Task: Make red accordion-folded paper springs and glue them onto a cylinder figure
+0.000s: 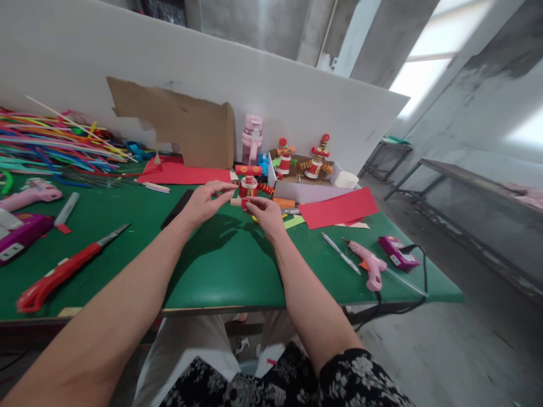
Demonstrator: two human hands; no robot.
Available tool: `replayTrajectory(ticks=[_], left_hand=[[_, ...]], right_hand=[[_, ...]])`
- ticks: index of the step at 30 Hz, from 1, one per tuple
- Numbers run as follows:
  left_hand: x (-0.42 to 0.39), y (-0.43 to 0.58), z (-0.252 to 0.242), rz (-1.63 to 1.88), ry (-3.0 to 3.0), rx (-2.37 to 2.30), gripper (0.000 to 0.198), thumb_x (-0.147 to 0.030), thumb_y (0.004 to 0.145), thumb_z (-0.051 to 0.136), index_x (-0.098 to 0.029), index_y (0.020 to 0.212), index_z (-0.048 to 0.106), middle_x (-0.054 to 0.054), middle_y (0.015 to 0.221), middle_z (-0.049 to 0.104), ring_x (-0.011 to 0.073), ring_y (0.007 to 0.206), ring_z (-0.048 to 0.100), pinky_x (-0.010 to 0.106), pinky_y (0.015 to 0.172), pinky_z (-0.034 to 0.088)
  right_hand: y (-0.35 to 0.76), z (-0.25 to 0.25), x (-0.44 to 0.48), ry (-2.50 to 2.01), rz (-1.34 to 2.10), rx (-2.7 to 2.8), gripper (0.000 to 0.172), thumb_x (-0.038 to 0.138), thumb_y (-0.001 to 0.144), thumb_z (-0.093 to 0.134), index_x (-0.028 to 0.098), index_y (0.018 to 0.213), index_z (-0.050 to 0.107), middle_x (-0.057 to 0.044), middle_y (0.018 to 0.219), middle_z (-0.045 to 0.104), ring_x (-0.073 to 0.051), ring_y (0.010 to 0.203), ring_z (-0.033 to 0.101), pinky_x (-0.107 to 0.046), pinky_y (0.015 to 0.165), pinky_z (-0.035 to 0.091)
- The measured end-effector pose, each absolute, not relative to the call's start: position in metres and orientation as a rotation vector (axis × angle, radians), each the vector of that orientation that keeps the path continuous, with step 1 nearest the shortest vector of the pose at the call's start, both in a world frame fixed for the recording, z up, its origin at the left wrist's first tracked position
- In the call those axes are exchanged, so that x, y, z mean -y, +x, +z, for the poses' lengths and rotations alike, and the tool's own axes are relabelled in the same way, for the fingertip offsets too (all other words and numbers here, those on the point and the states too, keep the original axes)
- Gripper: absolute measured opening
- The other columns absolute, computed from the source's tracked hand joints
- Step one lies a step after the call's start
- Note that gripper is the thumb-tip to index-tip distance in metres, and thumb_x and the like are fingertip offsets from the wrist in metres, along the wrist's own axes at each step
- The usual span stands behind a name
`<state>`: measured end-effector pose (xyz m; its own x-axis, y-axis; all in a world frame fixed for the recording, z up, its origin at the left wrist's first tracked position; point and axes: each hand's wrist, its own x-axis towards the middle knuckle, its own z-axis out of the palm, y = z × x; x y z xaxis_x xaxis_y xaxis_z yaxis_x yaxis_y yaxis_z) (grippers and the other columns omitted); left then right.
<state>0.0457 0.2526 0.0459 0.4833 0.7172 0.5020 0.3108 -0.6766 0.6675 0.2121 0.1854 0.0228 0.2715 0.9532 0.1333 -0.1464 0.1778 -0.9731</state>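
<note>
My right hand (266, 216) pinches a small red piece (245, 204) in its fingertips. A pale flat strip (235, 201) sticks out to the left of that piece. Just left of it, my left hand (207, 200) has its fingers stretched and apart, with nothing visible in them. Behind both hands stands a red and white craft figure (248, 185) with an orange-red crosspiece on top and a springy red arm at its right. Two similar figures, one on the left (284, 161) and one on the right (314, 164), stand in a shallow box farther back.
Red-handled scissors (63, 274) lie at left, near a purple device (25, 234). Red paper (339, 208), a pen (340, 253), a pink glue gun (368, 264) and another purple device (397, 252) with a cable are at right. Colourful pipe cleaners (55, 141) pile up back left; a pink bottle (252, 138) stands behind.
</note>
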Motion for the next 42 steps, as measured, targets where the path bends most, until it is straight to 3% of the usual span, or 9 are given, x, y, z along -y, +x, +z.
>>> replayTrajectory(ticks=[5, 12, 18, 24, 30, 35, 42], left_hand=[[-0.256, 0.049, 0.04, 0.86, 2.11, -0.866, 0.029, -0.044, 0.067, 0.072, -0.023, 0.087, 0.078, 0.006, 0.092, 0.077, 0.0249, 0.089, 0.067, 0.034, 0.083, 0.048], [-0.252, 0.05, 0.038, 0.838, 1.997, -0.876, 0.026, -0.046, 0.067, 0.071, -0.021, 0.072, 0.077, 0.005, 0.073, 0.075, 0.0205, 0.069, 0.065, 0.029, 0.067, 0.047], [-0.246, 0.054, 0.043, 0.922, 2.116, -0.901, 0.019, -0.04, 0.064, 0.071, -0.021, 0.063, 0.073, 0.003, 0.068, 0.073, 0.0203, 0.069, 0.063, 0.029, 0.068, 0.045], [-0.244, 0.055, 0.041, 0.885, 1.961, -0.896, 0.026, -0.043, 0.06, 0.073, -0.018, 0.062, 0.071, 0.003, 0.059, 0.068, 0.0168, 0.06, 0.058, 0.028, 0.062, 0.042], [-0.243, 0.06, 0.041, 1.052, 1.637, -0.928, 0.024, -0.04, 0.052, 0.077, -0.018, 0.058, 0.07, 0.002, 0.056, 0.065, 0.0145, 0.057, 0.054, 0.028, 0.061, 0.042], [-0.24, 0.064, 0.039, 1.113, 1.527, -0.907, 0.022, -0.038, 0.052, 0.079, -0.018, 0.058, 0.072, 0.001, 0.055, 0.065, 0.0149, 0.06, 0.055, 0.029, 0.065, 0.044], [-0.247, 0.058, 0.035, 0.98, 1.534, -0.835, 0.036, -0.051, 0.06, 0.079, -0.017, 0.071, 0.075, 0.003, 0.065, 0.069, 0.0137, 0.062, 0.055, 0.028, 0.064, 0.042]], right_hand=[[0.211, 0.023, -0.183, -1.127, 0.856, 1.186, 0.017, 0.021, 0.068, 0.075, 0.021, 0.083, 0.068, 0.002, 0.074, 0.071, -0.014, 0.072, 0.068, -0.03, 0.078, 0.054], [0.209, 0.018, -0.188, -1.106, 0.915, 1.198, 0.012, 0.021, 0.07, 0.074, 0.021, 0.078, 0.064, 0.004, 0.07, 0.069, -0.013, 0.068, 0.067, -0.029, 0.076, 0.054], [0.208, 0.016, -0.188, -1.115, 0.949, 1.114, 0.014, 0.027, 0.07, 0.076, 0.018, 0.071, 0.066, 0.001, 0.064, 0.069, -0.014, 0.064, 0.066, -0.03, 0.073, 0.054], [0.206, 0.016, -0.187, -1.13, 0.815, 1.178, 0.019, 0.033, 0.07, 0.076, 0.019, 0.064, 0.065, 0.003, 0.06, 0.065, -0.014, 0.062, 0.061, -0.028, 0.069, 0.05], [0.199, 0.015, -0.19, -0.97, 1.052, 0.934, 0.031, 0.048, 0.068, 0.076, 0.02, 0.078, 0.068, 0.001, 0.072, 0.068, -0.012, 0.068, 0.062, -0.03, 0.077, 0.051], [0.199, 0.014, -0.19, -0.939, 0.991, 0.957, 0.03, 0.038, 0.062, 0.081, 0.019, 0.082, 0.069, 0.0, 0.08, 0.071, -0.013, 0.075, 0.064, -0.029, 0.081, 0.051], [0.206, 0.02, -0.186, -1.071, 0.79, 1.144, 0.016, 0.032, 0.071, 0.074, 0.019, 0.08, 0.07, -0.001, 0.08, 0.072, -0.016, 0.078, 0.065, -0.032, 0.081, 0.051]])
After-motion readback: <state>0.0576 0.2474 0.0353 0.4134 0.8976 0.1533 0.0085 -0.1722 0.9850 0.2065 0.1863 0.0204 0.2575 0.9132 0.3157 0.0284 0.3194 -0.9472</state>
